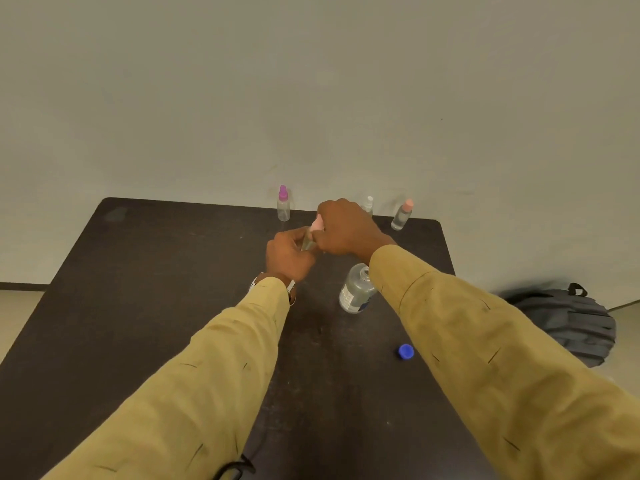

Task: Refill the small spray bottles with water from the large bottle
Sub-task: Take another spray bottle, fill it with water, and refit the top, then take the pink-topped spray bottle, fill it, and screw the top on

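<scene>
Hands meet over the back-middle of the table point(138, 289): left hand point(289, 256) curls round the clear body of a small spray bottle point(307, 243), held tilted & lifted off the top, while right hand point(346, 228) closes over its pink cap point(317, 225) from above, fingers bent round it. Can't tell if the cap is seated or loose. Just nearer me, under my right sleeve point(450, 323), the large bottle point(356, 289) stands upright w/ its mouth open, close to the forearm. Its blue cap point(406, 351) lies on the top nearer me, toward the right edge. Along the far edge, vs. the wall, stand 3 more: purple-capped bottle point(283, 204) left of my hands, white-capped bottle point(368, 204) partly hidden behind the right hand, peach-capped bottle point(401, 214) near the far right corner. Widest stretch of bare tabletop lies left of my left sleeve point(207, 358), out to the left edge. Past the right edge a grey backpack point(568, 323) sits on the floor.
</scene>
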